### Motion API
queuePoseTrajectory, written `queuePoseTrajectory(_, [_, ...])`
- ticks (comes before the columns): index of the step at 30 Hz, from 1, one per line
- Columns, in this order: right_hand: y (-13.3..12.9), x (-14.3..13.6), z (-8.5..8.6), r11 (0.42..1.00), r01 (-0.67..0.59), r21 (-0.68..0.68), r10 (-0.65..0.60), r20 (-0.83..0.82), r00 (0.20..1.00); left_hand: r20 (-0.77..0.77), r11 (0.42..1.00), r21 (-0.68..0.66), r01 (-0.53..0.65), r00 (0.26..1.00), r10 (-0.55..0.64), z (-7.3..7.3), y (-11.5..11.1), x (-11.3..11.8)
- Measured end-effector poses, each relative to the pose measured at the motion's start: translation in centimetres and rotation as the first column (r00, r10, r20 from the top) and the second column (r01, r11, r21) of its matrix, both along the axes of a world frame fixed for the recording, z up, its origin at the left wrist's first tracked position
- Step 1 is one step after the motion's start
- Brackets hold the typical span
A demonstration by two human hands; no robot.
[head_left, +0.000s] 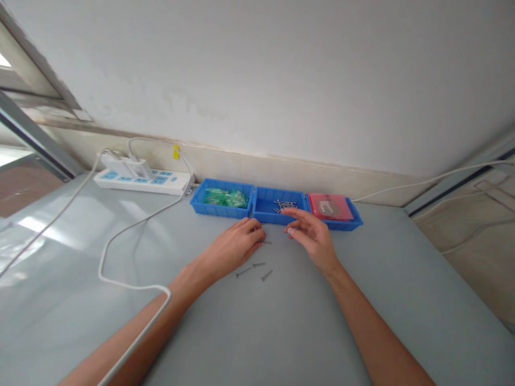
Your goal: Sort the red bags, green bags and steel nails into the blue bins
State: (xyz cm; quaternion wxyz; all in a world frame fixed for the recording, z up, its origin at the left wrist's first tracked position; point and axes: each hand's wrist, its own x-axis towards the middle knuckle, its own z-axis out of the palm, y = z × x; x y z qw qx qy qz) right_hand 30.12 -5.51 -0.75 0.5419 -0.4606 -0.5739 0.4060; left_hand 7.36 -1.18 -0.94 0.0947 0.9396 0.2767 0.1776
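My left hand (246, 237) rests low over the table in front of the blue trays, its fingers curled round a thin metal screw (267, 243) whose end sticks out past the fingertips. My right hand (311, 236) hovers before the middle tray with fingers apart and nothing visible in them. Several loose screws (243, 272) lie on the table below the left hand. More screws (286, 203) are heaped in the middle blue tray (263, 201), partly hidden by my right fingers.
The left blue tray (197, 202) holds green plastic packets (227, 197); the right blue tray (350, 224) holds red packets (330, 207). A white power strip (173, 185) with plugged-in adapters stands at back left. Its white cable (103, 262) crosses above my left forearm. A wall closes the back.
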Motion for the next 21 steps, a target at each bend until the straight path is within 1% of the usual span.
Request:
queuePoseTrajectory(2, [0.0, -0.1, -0.1, 1.0, -0.015, -0.007, 0.015, 0.024, 1.0, -0.018, 1.0, -0.006, -0.001, 1.0, 0.001, 0.2, 0.0, 0.0])
queuePoseTrajectory(5, [-0.1, -0.3, -0.3, 0.999, -0.041, -0.018, 0.042, 0.047, 0.998, -0.024, 0.999, -0.051, 0.007, 1.0, -0.009, 0.3, 0.1, 0.2])
queuePoseTrajectory(7, [-0.2, -0.5, -0.4, 0.999, -0.033, -0.012, 0.034, 0.089, 0.995, 0.019, 0.997, -0.081, 0.009, 1.0, -0.007, 0.3, 0.0, 0.2])
queuePoseTrajectory(10, [-0.2, -0.7, -0.5, 1.0, 0.003, 0.004, -0.003, 0.191, 0.982, 0.123, 0.995, -0.1, 0.014, 0.992, -0.001, 0.7, -0.1, 0.1])
queuePoseTrajectory(12, [-0.2, -0.7, -0.5, 1.0, -0.005, -0.008, 0.006, 0.212, 0.977, 0.185, 0.994, -0.108, 0.019, 0.983, 0.001, 1.1, -0.2, 0.0])
queuePoseTrajectory(14, [-0.2, -0.7, -0.5, 0.998, -0.053, -0.045, 0.059, 0.156, 0.986, 0.23, 0.993, -0.12, 0.022, 0.973, 0.006, 1.4, -0.2, 0.0])
queuePoseTrajectory(17, [-0.1, -0.5, -0.5, 0.986, -0.135, -0.1, 0.138, 0.024, 0.99, 0.259, 0.991, -0.132, 0.024, 0.966, 0.011, 1.4, -0.2, -0.1])
queuePoseTrajectory(21, [0.0, -0.3, -0.5, 0.978, -0.157, -0.136, 0.155, -0.026, 0.988, 0.272, 0.992, -0.123, 0.037, 0.962, -0.002, 1.3, -0.2, -0.1])
